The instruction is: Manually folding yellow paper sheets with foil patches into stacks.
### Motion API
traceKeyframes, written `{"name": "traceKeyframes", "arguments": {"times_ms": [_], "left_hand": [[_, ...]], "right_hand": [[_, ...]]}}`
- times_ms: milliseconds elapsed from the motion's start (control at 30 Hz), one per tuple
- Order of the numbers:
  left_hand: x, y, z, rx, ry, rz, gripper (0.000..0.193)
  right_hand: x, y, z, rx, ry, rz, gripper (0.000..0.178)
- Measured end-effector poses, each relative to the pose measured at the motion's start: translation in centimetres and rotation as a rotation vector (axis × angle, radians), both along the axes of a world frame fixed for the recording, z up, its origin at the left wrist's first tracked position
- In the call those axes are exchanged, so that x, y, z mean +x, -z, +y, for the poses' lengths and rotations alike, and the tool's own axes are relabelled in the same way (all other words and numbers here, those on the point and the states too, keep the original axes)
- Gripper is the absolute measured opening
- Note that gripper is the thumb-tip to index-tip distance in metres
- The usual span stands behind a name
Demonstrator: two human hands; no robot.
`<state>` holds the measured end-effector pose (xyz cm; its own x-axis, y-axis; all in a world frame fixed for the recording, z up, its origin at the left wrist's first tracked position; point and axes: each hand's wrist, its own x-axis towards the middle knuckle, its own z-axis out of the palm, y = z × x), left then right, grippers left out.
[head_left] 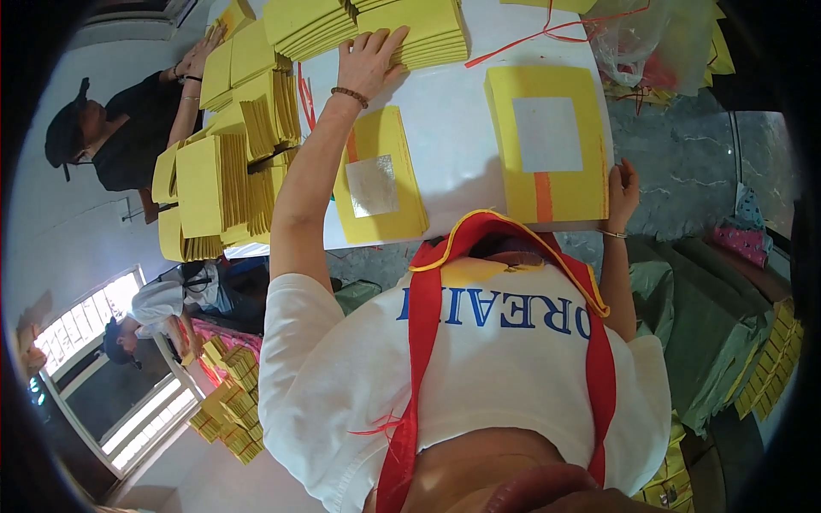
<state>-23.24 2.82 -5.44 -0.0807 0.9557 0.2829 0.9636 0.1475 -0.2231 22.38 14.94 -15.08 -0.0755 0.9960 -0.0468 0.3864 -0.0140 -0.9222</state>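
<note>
My left hand (370,65) reaches to the far side of the white table (462,137). Its fingers are spread over the near edge of a fanned stack of yellow paper packets (423,34), resting on them without closing round them. My right hand (624,193) is beside the table's right edge, fingers loosely bent and apart, with nothing visible in them. Nearest to it lies a thick yellow paper block (556,197) with a pale square and an orange stripe. A second yellow block (402,162), with a shiny silver square, lies under my left forearm.
Several yellow packet stacks (201,188) fill the table's left side. Red ties (513,47) and a clear plastic bag (637,43) are at the far right. A co-worker in a black cap (73,137) handles packets at left; another person (162,308) stands by yellow bundles (231,393).
</note>
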Motion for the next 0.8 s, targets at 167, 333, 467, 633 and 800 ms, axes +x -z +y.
{"name": "traceKeyframes", "arguments": {"times_ms": [167,333,467,633,800], "left_hand": [[1.2,0.0,0.4,0.060,-0.012,0.008,0.077],[1.6,0.1,0.4,0.013,-0.079,0.072,0.082],[1.4,-0.2,0.2,-0.005,-0.090,0.066,0.083],[3.2,-1.3,0.6,0.219,0.036,0.008,0.077],[8.2,-1.1,-0.9,0.246,0.227,-0.416,0.053]], "right_hand": [[0.2,0.3,0.0,-0.002,0.006,0.027,0.031],[-0.3,-0.2,-0.2,0.041,0.013,-0.001,0.031],[-0.3,-0.1,-0.3,0.063,0.041,-0.043,0.030],[0.3,0.4,-0.3,0.129,0.031,-0.060,0.029],[-0.2,0.0,-0.1,0.160,0.061,-0.209,0.026]]}}
